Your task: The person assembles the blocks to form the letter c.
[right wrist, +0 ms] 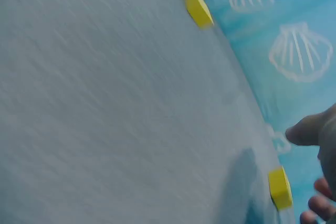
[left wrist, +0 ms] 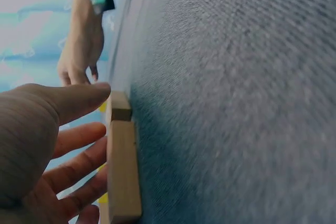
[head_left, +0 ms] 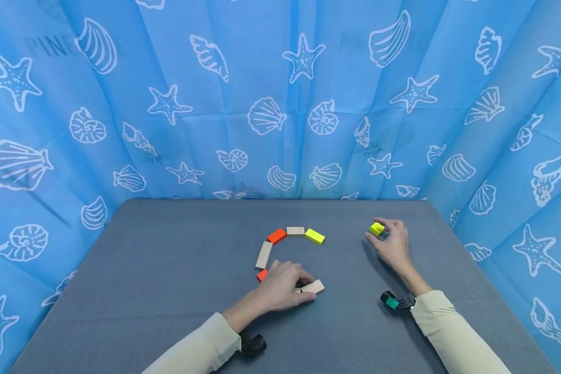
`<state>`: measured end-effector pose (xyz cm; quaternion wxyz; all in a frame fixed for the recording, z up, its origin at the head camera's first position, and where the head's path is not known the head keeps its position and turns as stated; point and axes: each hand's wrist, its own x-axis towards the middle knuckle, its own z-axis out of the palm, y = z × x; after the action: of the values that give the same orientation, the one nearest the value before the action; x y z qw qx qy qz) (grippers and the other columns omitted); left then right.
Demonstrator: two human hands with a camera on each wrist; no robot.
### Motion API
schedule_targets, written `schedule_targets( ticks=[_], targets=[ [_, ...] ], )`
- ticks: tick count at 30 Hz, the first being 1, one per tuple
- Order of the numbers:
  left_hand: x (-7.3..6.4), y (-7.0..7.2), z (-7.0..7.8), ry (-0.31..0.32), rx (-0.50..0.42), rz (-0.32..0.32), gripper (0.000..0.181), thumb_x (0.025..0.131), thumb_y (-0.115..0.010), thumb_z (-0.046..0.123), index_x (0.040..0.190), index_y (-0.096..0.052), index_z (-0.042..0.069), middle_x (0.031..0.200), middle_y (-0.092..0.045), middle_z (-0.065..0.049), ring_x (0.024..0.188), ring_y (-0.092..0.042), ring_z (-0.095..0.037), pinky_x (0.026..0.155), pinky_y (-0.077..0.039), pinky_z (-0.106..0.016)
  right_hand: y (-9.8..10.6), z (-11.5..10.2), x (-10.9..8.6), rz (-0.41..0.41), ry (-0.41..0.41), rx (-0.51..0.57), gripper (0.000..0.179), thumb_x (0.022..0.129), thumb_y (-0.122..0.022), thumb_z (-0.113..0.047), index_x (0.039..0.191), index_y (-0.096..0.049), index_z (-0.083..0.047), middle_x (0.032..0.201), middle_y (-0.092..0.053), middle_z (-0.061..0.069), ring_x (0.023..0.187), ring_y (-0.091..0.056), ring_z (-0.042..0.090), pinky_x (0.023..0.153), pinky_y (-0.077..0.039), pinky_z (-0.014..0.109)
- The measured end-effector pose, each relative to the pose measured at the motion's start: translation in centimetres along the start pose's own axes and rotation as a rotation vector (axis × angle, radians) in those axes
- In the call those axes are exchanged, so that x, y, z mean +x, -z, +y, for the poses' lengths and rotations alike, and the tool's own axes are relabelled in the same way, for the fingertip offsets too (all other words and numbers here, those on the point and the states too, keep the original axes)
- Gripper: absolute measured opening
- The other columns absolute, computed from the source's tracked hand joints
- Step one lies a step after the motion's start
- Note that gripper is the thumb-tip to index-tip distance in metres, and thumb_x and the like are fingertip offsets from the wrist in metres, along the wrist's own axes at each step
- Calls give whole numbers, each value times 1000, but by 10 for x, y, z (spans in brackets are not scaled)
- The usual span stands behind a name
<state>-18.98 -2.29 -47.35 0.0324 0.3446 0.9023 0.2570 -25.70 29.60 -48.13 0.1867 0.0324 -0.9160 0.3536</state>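
On the grey table, my left hand (head_left: 282, 285) hovers over the near side of a curved row of blocks. Its thumb and loosely spread fingers lie beside a wooden block (left wrist: 124, 171) and a second wooden block (head_left: 313, 286); neither is visibly pinched. Part of this stretch is hidden under the hand. At the right, my right hand (head_left: 393, 244) reaches around a yellow block (head_left: 376, 228). The right wrist view shows a gap between its thumb and that yellow block (right wrist: 281, 188), with the fingers beyond; contact there is not plain.
The row curves back through an orange-red block (head_left: 262, 276), a wooden block (head_left: 264, 255), another orange-red block (head_left: 277, 236), a wooden block (head_left: 295, 231) and a yellow block (head_left: 315, 237). A blue shell-patterned curtain (head_left: 280, 145) hangs behind the table (head_left: 177, 249).
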Motion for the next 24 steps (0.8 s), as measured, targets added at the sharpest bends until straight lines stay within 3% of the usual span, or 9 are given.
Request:
schedule_targets(
  ticks=[5, 11, 16, 24],
  targets=[
    [2, -5, 2, 24, 6, 32, 26, 87, -82, 34, 109, -80, 20, 87, -65, 14, 81, -51, -1, 77, -34, -32, 3, 19, 14, -52, -92, -121, 60, 92, -74, -19, 138, -50, 13, 129, -48, 35, 119, -38, 49, 95, -27, 62],
    [4, -6, 4, 70, -13, 27, 26, 86, -84, 33, 108, -81, 20, 84, -63, 15, 80, -49, -2, 78, -34, -33, 0, 28, 17, -65, -91, -156, 51, 95, -71, -20, 130, -58, 14, 122, -55, 33, 109, -41, 47, 86, -29, 61],
    [5, -6, 6, 103, -33, 24, 25, 85, -85, 32, 107, -81, 21, 83, -62, 15, 80, -49, -2, 78, -34, -33, -1, 24, 15, -80, -61, -137, 43, 94, -73, -18, 124, -64, 11, 114, -59, 30, 106, -46, 46, 86, -31, 62],
    [5, -7, 5, 116, -50, 26, 24, 85, -85, 31, 107, -81, 21, 82, -61, 15, 80, -49, -2, 80, -34, -35, -1, 2, -5, -281, 54, -15, 40, 91, -79, -18, 123, -68, 3, 106, -62, 15, 93, -57, 28, 79, -44, 42]
  ],
)
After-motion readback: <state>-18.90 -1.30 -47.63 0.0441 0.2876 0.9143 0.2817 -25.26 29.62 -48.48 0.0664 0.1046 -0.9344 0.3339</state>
